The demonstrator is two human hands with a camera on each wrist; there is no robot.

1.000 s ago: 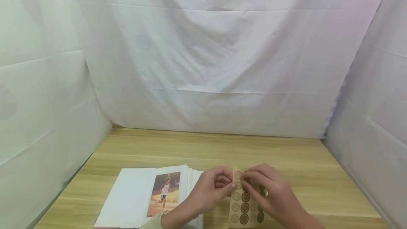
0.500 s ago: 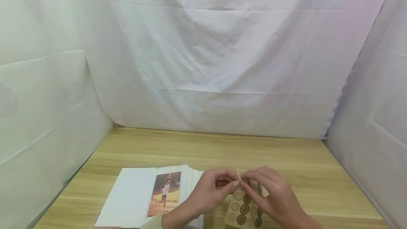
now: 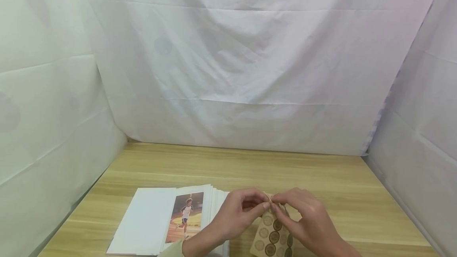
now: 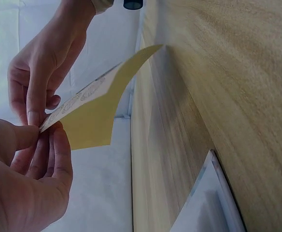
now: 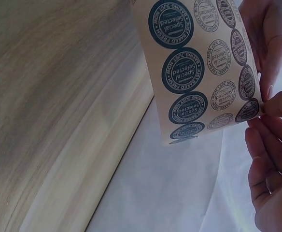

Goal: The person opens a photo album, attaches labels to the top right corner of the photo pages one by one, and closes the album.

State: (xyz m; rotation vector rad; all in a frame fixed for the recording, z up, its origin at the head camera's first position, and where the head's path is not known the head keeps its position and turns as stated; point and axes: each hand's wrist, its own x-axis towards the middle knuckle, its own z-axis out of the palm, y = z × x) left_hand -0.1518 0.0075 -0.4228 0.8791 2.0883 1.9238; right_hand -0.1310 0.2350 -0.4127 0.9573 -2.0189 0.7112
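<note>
A kraft-brown sticker sheet (image 3: 265, 231), printed with rows of round dark and pale stickers, is held up by its far edge. My left hand (image 3: 242, 213) pinches that edge between thumb and fingers. Right beside it, the right hand (image 3: 303, 217) pinches the same edge, its fingertips nearly meeting the left ones. In the right wrist view the sheet (image 5: 199, 63) bends, and its stickers read "Special Selected". The left wrist view shows its yellowish back (image 4: 95, 128) and how it curves down toward the table. The fingertips hide the pinched corner.
An open album (image 3: 143, 221) lies left of the hands, with a photo (image 3: 184, 218) of a runner on its right page. The wooden table (image 3: 242, 165) is enclosed by white cloth (image 3: 228, 70) behind and at both sides.
The right fingertips have closed in on the left ones. The sheet's far edge has bent between them, and its near end has swung a little to the left.
</note>
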